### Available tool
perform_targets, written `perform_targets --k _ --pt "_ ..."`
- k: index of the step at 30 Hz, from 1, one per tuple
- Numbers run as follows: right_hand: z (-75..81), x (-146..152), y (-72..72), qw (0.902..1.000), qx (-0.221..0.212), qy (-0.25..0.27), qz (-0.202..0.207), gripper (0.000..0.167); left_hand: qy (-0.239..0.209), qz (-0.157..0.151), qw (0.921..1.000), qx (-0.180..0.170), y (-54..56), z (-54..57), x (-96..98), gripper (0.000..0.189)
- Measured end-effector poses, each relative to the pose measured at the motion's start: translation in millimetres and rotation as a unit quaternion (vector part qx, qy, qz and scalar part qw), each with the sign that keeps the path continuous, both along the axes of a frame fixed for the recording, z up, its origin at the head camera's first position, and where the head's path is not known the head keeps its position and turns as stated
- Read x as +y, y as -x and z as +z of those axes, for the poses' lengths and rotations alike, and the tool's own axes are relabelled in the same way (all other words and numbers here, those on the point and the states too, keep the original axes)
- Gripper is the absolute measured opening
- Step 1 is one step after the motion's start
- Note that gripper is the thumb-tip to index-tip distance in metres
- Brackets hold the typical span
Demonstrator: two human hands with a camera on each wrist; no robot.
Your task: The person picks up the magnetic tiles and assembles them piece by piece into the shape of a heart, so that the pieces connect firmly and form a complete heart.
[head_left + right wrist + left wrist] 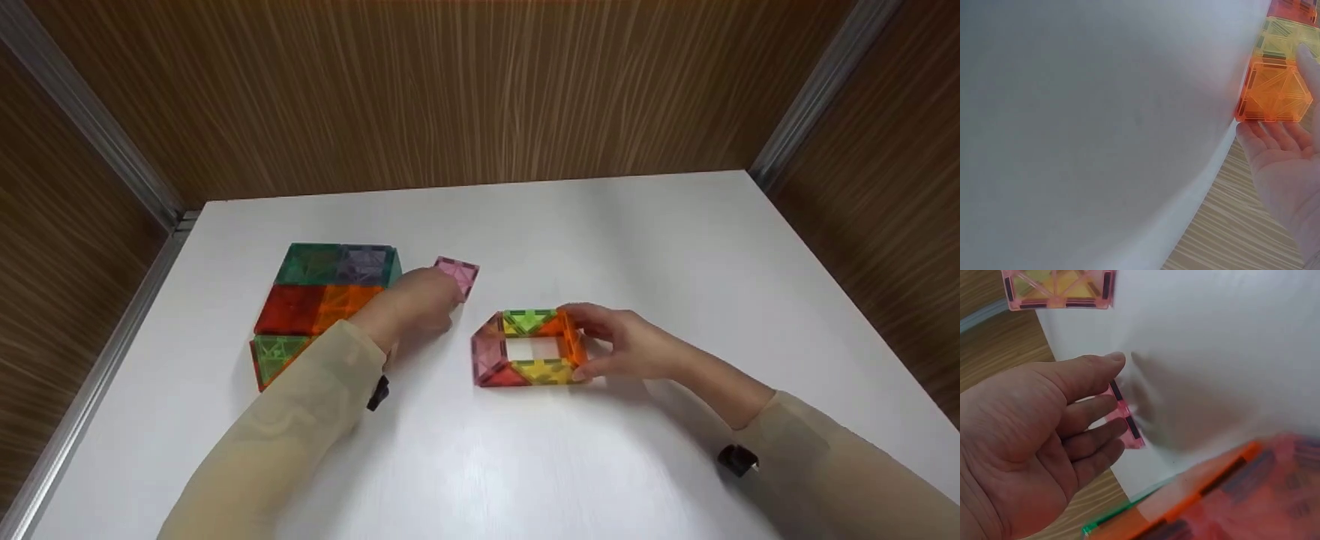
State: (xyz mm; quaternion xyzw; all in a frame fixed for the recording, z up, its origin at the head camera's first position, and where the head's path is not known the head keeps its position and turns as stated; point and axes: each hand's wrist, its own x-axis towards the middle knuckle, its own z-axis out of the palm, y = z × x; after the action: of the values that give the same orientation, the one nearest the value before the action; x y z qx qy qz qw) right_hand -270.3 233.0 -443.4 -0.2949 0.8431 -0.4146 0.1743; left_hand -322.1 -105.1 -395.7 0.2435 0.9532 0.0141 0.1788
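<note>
A pink square magnetic tile (pixel 464 274) lies by the fingers of my left hand (pixel 420 300). In the left wrist view the thumb stands apart from loosely bent fingers (pixel 1092 410), and part of the pink tile (pixel 1134 436) shows behind them; whether they touch it is unclear. My right hand (pixel 634 345) grips the right end of a low ring of magnetic tiles (pixel 551 371), thumb at the near side and fingers at the far side. An orange square tile (pixel 1275 90) forms that end; the rest is pink, red, yellow and green.
Left of the left hand is a larger block of magnetic tiles (pixel 292 307) in green, purple, red and orange, partly hidden by the forearm. Both stand on a white table (pixel 645 240). Wood-grain panels (pixel 480 90) rise behind and at the sides.
</note>
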Motion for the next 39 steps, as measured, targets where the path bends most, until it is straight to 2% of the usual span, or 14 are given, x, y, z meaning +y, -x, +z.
perform_targets --k 8,13,18,21,25,28,32,39 --pt "-1.5 2 -2.0 1.0 0.001 0.0 0.003 0.087 -0.056 0.014 0.9982 -0.015 4.9 -2.8 -9.6 0.037" --pt "-0.7 4 -4.5 1.0 -0.002 -0.005 -0.002 0.087 -0.097 0.018 0.9948 -0.023 11.8 -8.7 -11.2 0.066" --pt "0.4 1 -7.5 1.0 -0.008 -0.003 -0.002 0.087 -0.103 0.019 0.9942 -0.027 19.1 -12.3 -13.5 0.097" --pt "1.9 -1 -8.6 1.0 -0.008 -0.004 -0.001 0.087 -0.1 0.035 0.9926 -0.059 22.8 -10.6 -14.7 0.103" --pt "3.4 -2 -8.9 1.0 -0.006 -0.003 0.0 0.086 -0.09 0.067 0.9887 -0.099 23.7 -7.3 -14.8 0.1" --pt "3.2 -2 -8.7 1.0 -0.006 0.0 0.001 0.086 -0.085 0.067 0.9901 -0.09 21.4 -6.5 -14.5 0.096" --pt "2.3 -1 -8.3 1.0 -0.007 0.002 0.001 0.087 -0.08 0.05 0.9939 -0.056 18.1 -7.0 -13.6 0.09" --pt "1.3 0 -8.0 0.9999 -0.01 0.007 0.0 0.088 -0.063 0.041 0.9971 -0.013 15.1 -10.2 -12.7 0.087"
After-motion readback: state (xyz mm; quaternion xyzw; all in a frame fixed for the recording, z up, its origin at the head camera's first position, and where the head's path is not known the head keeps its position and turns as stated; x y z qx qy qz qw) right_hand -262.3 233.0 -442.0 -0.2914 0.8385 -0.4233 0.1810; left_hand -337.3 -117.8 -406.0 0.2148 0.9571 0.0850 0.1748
